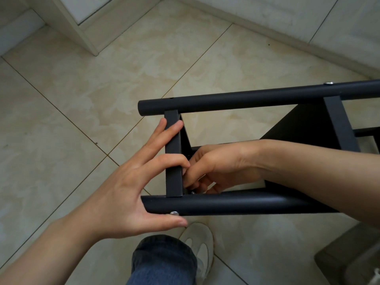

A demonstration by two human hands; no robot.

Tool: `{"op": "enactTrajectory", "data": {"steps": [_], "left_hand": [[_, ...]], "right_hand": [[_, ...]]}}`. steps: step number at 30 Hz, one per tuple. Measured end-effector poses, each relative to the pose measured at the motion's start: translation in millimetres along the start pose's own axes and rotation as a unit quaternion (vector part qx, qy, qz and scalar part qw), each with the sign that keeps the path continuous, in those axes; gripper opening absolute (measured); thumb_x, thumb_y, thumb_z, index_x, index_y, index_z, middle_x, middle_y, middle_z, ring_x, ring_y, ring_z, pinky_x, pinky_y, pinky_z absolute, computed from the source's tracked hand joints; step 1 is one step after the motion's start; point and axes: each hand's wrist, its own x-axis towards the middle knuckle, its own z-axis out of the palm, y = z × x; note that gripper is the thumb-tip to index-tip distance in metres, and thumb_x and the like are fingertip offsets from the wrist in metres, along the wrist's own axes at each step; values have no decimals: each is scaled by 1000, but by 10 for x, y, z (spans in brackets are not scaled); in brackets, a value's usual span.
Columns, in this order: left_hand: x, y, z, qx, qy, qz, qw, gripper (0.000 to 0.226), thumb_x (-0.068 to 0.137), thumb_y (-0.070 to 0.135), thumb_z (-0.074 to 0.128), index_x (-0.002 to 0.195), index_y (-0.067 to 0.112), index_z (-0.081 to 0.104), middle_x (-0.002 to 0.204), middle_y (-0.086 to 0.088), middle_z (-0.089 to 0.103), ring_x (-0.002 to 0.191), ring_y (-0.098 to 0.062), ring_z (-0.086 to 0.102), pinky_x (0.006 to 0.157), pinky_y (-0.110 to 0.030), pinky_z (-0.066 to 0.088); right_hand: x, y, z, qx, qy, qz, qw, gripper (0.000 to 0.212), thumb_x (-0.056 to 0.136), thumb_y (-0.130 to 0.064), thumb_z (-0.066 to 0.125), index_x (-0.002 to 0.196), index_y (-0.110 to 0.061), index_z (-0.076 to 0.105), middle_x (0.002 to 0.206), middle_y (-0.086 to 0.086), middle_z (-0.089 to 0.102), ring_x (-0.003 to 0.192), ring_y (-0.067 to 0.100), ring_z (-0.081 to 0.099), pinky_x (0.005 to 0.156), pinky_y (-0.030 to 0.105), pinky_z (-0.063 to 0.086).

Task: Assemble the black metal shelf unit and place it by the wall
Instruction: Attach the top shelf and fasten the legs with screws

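Note:
The black metal shelf unit (246, 99) lies on its side over the tiled floor, with two round tubes running left to right and flat crossbars between them. My left hand (131, 182) holds its end: the index finger curls over the end crossbar (173, 153), two fingers lie straight along it, and the thumb sits under the near tube (236, 204) beside a silver screw head (174, 212). My right hand (207, 167) reaches inside the frame with fingers curled at the joint of crossbar and near tube, pinching something small that I cannot make out.
A beige tiled floor (82, 120) spreads around the frame. A wall skirting (267, 23) runs along the top right, and a white door frame (82, 31) stands at the top left. My jeans leg and a pale shoe (199, 247) are below the frame. A grey block (349, 254) sits at the bottom right.

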Motion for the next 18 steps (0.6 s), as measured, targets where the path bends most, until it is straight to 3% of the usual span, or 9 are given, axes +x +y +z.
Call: {"op": "enactTrajectory", "data": {"steps": [5,9,13,16,18], "left_hand": [[-6,0,3,3,5,-4,1000,67,71,60,75,129,37,50,168,11,13,156,-18,5,111,-34,27],[-9,-4,-1,13,8,-5,1000,78,72,61,74,141,38,45,169,11,12,156,-19,6,112,-37,27],[-15,-12,5,25,7,-12,1000,93,73,61,74,153,33,35,169,9,12,156,-19,6,116,-39,25],[-22,-17,12,43,11,-8,999,99,75,64,71,157,29,30,169,8,12,156,-19,7,125,-33,20],[-15,-16,11,55,14,-3,998,99,77,66,69,158,24,30,169,7,13,156,-19,8,123,-28,17]], "right_hand": [[10,7,14,-30,15,8,999,31,92,-21,64,62,-21,68,64,-3,53,67,13,48,73,30,39],[-18,-21,1,1,-5,0,1000,25,91,-11,60,67,-17,65,68,0,54,66,12,48,71,28,40],[-6,-13,1,-32,11,7,999,32,92,-20,63,61,-21,69,65,-2,54,69,14,50,73,29,41],[-6,-19,-5,-25,12,9,1000,31,92,-21,63,63,-23,70,66,-3,55,68,13,49,74,30,41],[-23,-30,-4,0,2,3,1000,29,92,-15,61,65,-20,69,64,-3,56,65,11,49,70,28,40]]}}
